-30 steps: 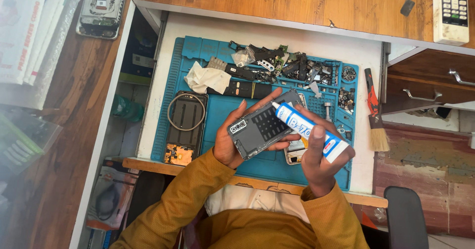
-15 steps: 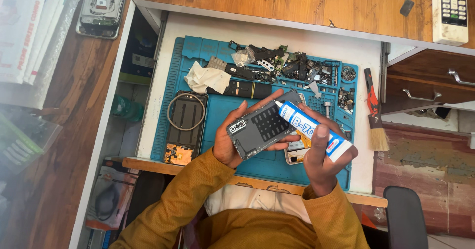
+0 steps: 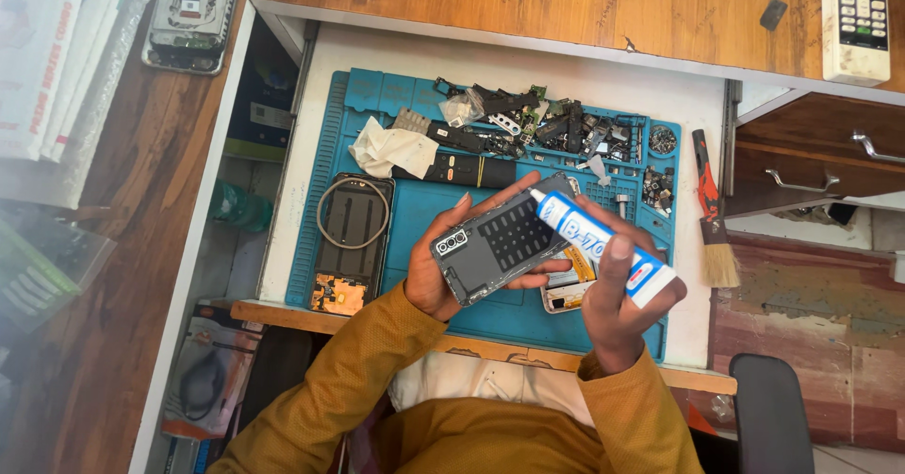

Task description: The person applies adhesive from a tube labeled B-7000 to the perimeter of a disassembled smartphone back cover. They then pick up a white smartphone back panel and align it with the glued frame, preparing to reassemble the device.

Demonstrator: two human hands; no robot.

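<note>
Head view: left hand [image 3: 436, 276] cradles the phone back cover [image 3: 500, 246] above the surface's near edge; right hand [image 3: 617, 309] pinches the glue tube [image 3: 603, 248], nozzle at its upper corner. Better squeeze gently, tracing the rim.

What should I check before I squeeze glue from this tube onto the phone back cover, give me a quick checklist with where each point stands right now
1. Cover held firm: ok. The left hand grips the grey phone back cover from below, inner side up.
2. Tube gripped: ok. The right hand wraps the white and blue glue tube.
3. Nozzle at the cover's edge: ok. The tip sits by the upper right corner.
4. Nozzle uncapped: cannot tell, too small to see.
5. Glue already laid: cannot tell.
6. Space below: not ok. An opened phone lies on the blue mat right under the hands, so drips could land on it.
</note>
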